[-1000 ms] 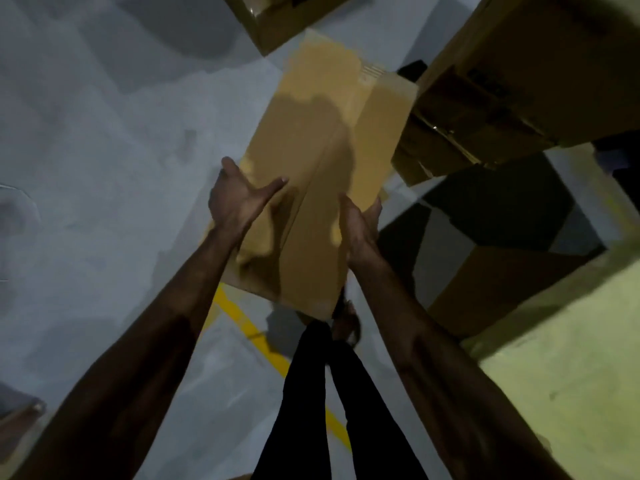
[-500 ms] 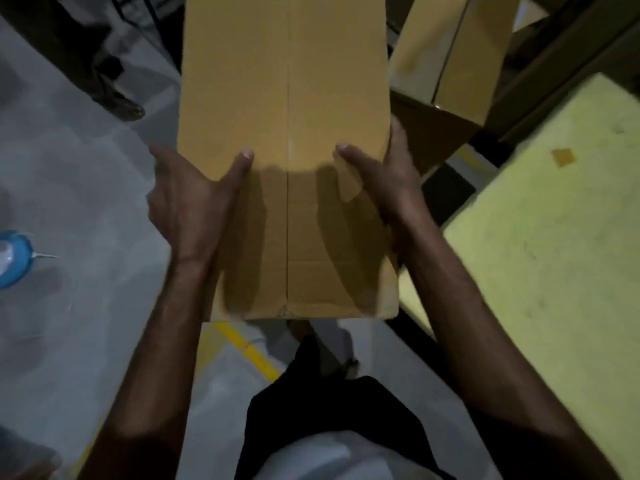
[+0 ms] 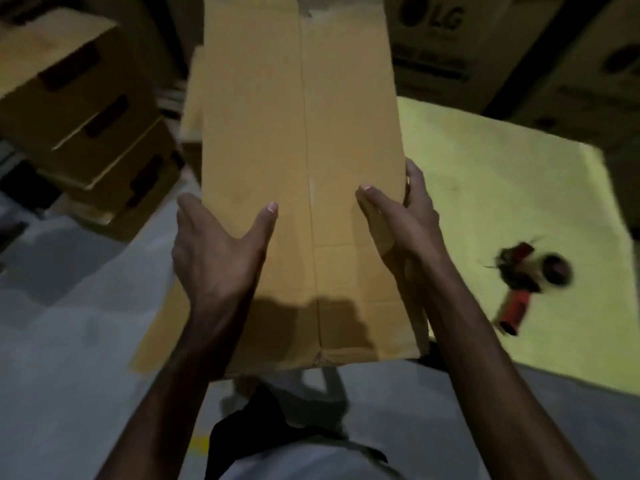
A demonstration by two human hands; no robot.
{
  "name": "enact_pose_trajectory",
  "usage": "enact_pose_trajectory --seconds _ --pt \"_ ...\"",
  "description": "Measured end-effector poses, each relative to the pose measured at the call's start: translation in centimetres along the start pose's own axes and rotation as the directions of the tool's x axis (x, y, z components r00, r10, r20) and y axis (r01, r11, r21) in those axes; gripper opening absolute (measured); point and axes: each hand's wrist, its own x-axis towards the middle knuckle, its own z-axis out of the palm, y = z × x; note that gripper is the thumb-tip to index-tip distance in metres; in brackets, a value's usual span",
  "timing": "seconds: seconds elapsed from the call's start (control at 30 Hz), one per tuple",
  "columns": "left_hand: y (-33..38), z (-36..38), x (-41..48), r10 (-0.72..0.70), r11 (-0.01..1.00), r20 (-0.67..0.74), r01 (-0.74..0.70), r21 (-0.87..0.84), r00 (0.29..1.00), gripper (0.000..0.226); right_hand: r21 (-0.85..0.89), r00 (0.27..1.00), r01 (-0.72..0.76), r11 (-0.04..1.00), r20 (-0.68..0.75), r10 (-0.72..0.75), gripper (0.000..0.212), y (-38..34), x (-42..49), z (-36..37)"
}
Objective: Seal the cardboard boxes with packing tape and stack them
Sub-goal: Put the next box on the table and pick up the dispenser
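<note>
Cardboard box [image 3: 301,161], clamped at both side edges by left grip [image 3: 214,251] and right grip [image 3: 405,223], had swung from over floor [image 3: 69,323] to worktop [image 3: 485,188] near tape dispenser [image 3: 526,282]; taping apparently next.

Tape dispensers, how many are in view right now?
1. The red-handled tape dispenser lies on the yellow surface, to the right of the held cardboard box. Others could be hidden behind boxes.

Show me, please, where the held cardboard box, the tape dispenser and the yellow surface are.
cardboard box [image 3: 256,133]: head view, on its left panel beside the centre seam.
tape dispenser [image 3: 516,308]: head view, on its red handle.
yellow surface [image 3: 485,174]: head view, on a bare patch right of the box.
</note>
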Motion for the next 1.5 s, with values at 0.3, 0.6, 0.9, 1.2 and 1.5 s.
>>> enact_pose_trajectory --seconds 0.3,0.6,0.9,1.2,1.5 --pt "11.0 12.3 -5.3 0.173 0.985 0.268 -0.171 -0.03 0.948 0.096 0.046 0.96 -0.139 0.989 -0.238 0.146 0.076 6.4 1.7 -16.3" --pt "17.5 21.0 0.1 0.24 0.968 0.337 -0.249 -0.016 0.91 0.091 0.093 0.92 -0.197 0.976 -0.327 0.217 0.077 7.2 10.4 -20.1" --pt "19.4 28.2 8.4 0.179 0.982 0.408 -0.186 -0.023 0.895 0.088 0.098 0.916 -0.247 0.964 -0.3 0.265 0.077 6.7 22.2 -19.6" --pt "19.7 32.8 10.6 0.096 0.994 0.438 -0.111 0.009 0.894 0.096 0.046 0.923 -0.298 0.954 -0.24 0.3 0.111 8.5 28.4 -19.9" --pt "17.9 34.2 8.4 0.075 0.986 0.417 -0.129 0.103 0.906 0.079 0.266 0.869 -0.37 0.89 -0.24 0.432 0.081 11.1 24.2 -18.8"
